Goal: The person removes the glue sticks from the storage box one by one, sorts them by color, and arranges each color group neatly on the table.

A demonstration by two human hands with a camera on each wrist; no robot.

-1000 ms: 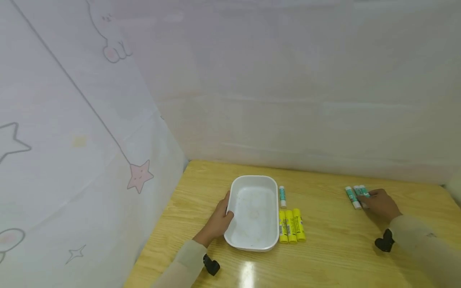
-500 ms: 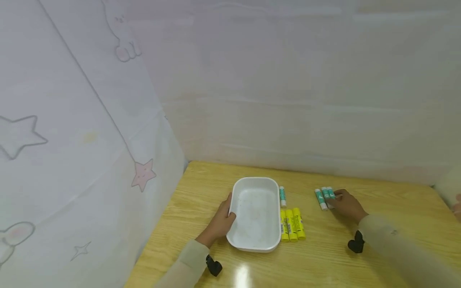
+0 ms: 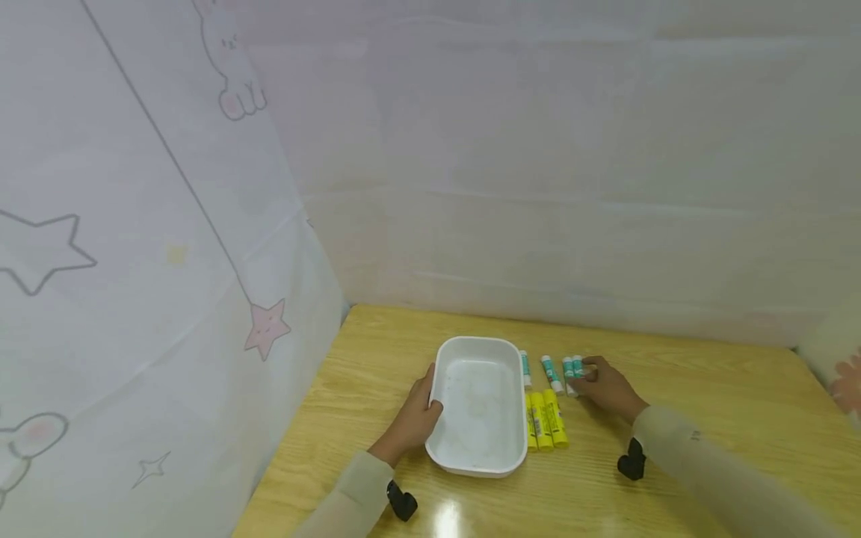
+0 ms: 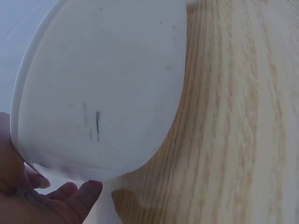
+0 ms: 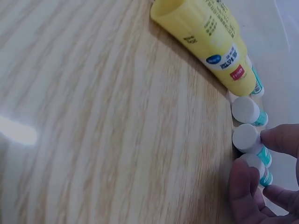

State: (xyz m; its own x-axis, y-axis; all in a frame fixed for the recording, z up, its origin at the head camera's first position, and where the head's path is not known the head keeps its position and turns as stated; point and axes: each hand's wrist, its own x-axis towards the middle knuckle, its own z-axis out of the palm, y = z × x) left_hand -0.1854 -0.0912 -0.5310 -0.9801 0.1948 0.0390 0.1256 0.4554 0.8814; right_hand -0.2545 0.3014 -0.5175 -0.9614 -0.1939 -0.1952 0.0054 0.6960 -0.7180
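Observation:
My left hand (image 3: 412,415) grips the left side of a white plastic tray (image 3: 477,407), thumb over the rim. In the left wrist view, fingertips (image 4: 88,193) lie against the tray's outer wall. On the other side, my right hand (image 3: 608,390) pinches two small white-and-teal glue sticks (image 3: 573,366) lying side by side. Just left of them is another such glue stick (image 3: 551,373). In the right wrist view, the thumb (image 5: 282,139) touches a white-capped glue stick (image 5: 245,138), with curled fingers beside the neighbouring cap (image 5: 253,163).
Several yellow glue sticks (image 3: 553,420) lie in a row against the tray's right side, the leftmost partly hidden by its rim. Above them lies a further teal glue stick (image 3: 526,370). The wooden table (image 3: 726,418) meets a pale cloth wall (image 3: 511,187) behind.
My right hand has slid leftward across the table with the teal glue sticks, bringing them close to the yellow row. The left hand still holds the tray, which has shifted slightly right.

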